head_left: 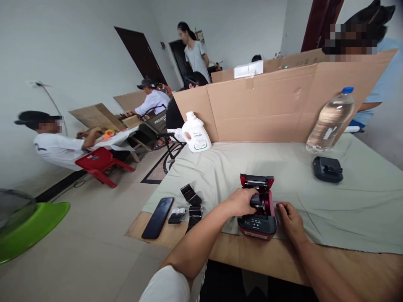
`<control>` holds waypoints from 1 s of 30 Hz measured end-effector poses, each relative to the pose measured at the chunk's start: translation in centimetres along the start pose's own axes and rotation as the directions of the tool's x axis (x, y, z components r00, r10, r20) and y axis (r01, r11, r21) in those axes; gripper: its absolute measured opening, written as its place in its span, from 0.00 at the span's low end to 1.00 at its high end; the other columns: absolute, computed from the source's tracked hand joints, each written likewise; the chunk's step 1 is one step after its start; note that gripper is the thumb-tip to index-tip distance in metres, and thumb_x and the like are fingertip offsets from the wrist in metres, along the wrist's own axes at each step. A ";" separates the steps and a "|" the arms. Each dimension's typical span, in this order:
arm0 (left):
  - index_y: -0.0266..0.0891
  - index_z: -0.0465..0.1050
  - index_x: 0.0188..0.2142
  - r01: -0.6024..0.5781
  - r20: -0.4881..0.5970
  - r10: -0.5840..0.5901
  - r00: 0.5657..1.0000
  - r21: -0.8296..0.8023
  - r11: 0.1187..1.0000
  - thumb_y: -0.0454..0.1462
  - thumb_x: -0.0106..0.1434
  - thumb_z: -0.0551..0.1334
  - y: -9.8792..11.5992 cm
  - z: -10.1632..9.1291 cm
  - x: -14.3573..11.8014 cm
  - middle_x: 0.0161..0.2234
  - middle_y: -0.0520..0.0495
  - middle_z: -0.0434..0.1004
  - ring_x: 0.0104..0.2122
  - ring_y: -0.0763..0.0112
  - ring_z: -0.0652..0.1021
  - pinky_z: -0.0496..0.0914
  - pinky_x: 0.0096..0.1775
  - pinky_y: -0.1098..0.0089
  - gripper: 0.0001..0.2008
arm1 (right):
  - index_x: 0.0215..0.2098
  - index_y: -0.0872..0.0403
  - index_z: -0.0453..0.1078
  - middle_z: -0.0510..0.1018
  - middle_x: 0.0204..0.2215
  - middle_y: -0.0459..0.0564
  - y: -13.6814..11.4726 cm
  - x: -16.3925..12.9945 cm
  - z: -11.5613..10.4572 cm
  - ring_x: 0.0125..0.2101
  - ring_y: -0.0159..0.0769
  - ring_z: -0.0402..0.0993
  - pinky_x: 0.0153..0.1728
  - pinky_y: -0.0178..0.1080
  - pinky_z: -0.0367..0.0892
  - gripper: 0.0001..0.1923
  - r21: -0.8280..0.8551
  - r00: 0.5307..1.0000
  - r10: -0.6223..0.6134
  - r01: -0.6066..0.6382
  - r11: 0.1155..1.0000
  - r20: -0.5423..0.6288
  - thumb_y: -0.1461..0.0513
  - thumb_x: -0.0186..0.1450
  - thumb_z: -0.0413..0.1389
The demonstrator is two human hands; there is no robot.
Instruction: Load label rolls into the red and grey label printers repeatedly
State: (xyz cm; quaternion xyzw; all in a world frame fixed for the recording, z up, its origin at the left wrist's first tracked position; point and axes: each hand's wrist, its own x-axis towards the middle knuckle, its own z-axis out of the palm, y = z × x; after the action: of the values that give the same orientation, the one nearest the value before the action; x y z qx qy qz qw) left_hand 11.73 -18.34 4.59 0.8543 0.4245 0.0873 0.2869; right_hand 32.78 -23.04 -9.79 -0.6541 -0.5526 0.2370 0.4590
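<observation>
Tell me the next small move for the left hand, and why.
Probably ease the dark roll squarely down into the bay of the red-and-black device. The left hand already grips the roll there, and the lid stands raised, leaving access. I can't tell whether the roll is fully seated, so go gently.

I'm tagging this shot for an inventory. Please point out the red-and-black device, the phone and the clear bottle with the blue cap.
Red-and-black device (258, 225): head view, on its dark front panel.
Phone (158, 218): head view, middle of its dark screen.
Clear bottle (330, 121): head view, middle of its body.
</observation>
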 end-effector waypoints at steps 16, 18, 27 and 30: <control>0.41 0.61 0.51 0.532 -0.427 -0.496 0.757 -0.040 0.846 0.34 0.52 0.67 -17.8 -6.2 -6.0 0.43 0.47 0.76 0.42 0.64 0.76 0.67 0.44 0.68 0.27 | 0.33 0.52 0.70 0.78 0.29 0.52 0.3 0.2 0.0 0.31 0.43 0.72 0.33 0.42 0.65 0.24 -0.058 1.000 0.014 -0.013 0.998 0.014 0.44 0.60 0.45; 0.41 0.62 0.50 0.598 -0.421 -0.524 0.740 0.058 0.799 0.35 0.52 0.66 -19.4 -6.4 -6.1 0.44 0.45 0.76 0.43 0.60 0.76 0.66 0.46 0.65 0.26 | 0.33 0.52 0.70 0.78 0.30 0.51 0.4 0.2 0.0 0.31 0.42 0.72 0.33 0.42 0.65 0.23 -0.065 0.999 0.025 -0.024 0.998 0.022 0.44 0.60 0.45; 0.38 0.61 0.54 0.597 -0.545 -0.424 0.724 0.186 0.780 0.30 0.54 0.60 -18.7 -4.8 -8.3 0.55 0.38 0.65 0.56 0.54 0.64 0.57 0.55 0.57 0.27 | 0.33 0.52 0.71 0.78 0.30 0.51 -0.1 0.1 -0.2 0.31 0.41 0.72 0.34 0.41 0.65 0.22 -0.069 1.000 0.016 -0.014 0.998 0.022 0.45 0.61 0.46; 0.38 0.67 0.48 0.503 -0.547 -0.314 0.776 0.236 0.831 0.26 0.53 0.55 -17.1 -4.2 -10.3 0.48 0.40 0.69 0.51 0.58 0.67 0.62 0.52 0.60 0.22 | 0.33 0.52 0.71 0.78 0.30 0.51 0.0 0.1 -0.1 0.31 0.41 0.72 0.33 0.40 0.66 0.22 -0.062 1.000 0.000 0.002 0.998 0.025 0.45 0.61 0.46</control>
State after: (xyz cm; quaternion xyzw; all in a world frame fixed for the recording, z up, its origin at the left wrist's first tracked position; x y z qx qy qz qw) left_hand -7.89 -16.43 -0.64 0.7271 0.6694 0.1517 0.0172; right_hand 32.92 -22.95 -9.69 -0.6647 -0.5656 0.2277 0.4317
